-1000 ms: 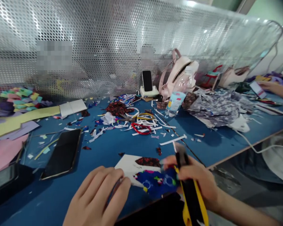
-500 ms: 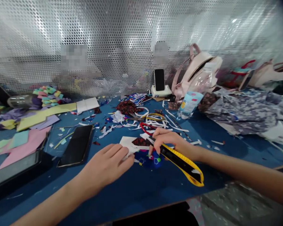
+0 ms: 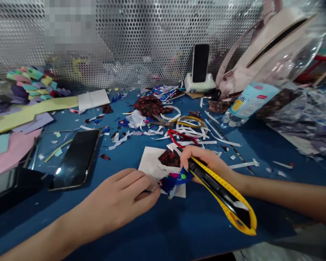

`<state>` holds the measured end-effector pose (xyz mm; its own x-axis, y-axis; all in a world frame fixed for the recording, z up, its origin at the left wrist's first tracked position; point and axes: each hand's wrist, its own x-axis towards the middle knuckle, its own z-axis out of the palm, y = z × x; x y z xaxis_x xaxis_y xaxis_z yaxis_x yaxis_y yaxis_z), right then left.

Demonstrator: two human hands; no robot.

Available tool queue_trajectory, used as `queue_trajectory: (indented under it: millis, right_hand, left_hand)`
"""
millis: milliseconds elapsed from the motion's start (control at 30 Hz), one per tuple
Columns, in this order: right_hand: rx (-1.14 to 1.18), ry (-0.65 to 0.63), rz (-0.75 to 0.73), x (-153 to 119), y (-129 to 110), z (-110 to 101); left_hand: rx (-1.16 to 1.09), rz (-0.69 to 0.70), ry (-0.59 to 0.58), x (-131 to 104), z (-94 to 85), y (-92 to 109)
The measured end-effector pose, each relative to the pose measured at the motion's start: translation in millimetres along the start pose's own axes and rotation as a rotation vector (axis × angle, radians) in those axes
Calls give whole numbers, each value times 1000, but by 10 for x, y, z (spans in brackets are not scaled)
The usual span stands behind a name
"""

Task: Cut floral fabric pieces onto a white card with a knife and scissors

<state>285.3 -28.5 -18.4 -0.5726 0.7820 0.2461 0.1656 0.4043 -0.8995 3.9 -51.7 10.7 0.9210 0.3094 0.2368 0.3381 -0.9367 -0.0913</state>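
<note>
My right hand [image 3: 210,166] is closed around a yellow and black utility knife [image 3: 220,190], whose blade points up and left. Beneath its fingers runs one end of a blue patterned scrap [image 3: 170,182]. My left hand [image 3: 127,194] is pinched at the other end of that scrap, though the exact grip is partly hidden by its fingers. Under both hands a white square of paper [image 3: 149,159] lies on the blue table. On the paper's upper right is a dark piece with a red pattern [image 3: 168,158]. Scissors with red and yellow handles [image 3: 190,123] lie just beyond.
White strips [image 3: 214,143] and scraps litter the table behind my hands. A dark phone [image 3: 76,157] lies on the left near coloured papers [image 3: 19,145]. A plastic bottle [image 3: 250,101], a pink backpack [image 3: 241,58] and a propped phone [image 3: 200,63] stand at the back.
The view has moved closer to the table. More of the white paper square shows, lying flat, and the blue scrap is now raised between my hands. The knife stays in my right hand.
</note>
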Motion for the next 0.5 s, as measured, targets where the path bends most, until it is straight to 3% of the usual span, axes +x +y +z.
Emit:
queue_trajectory:
  millis: [300, 500]
  right_hand:
    - [-35, 130, -23, 20, -31, 54]
    - [-43, 124, -3, -1, -43, 58]
  left_hand:
    - [-66, 5, -43, -8, 4, -24]
    - [-72, 28, -42, -4, -19, -32]
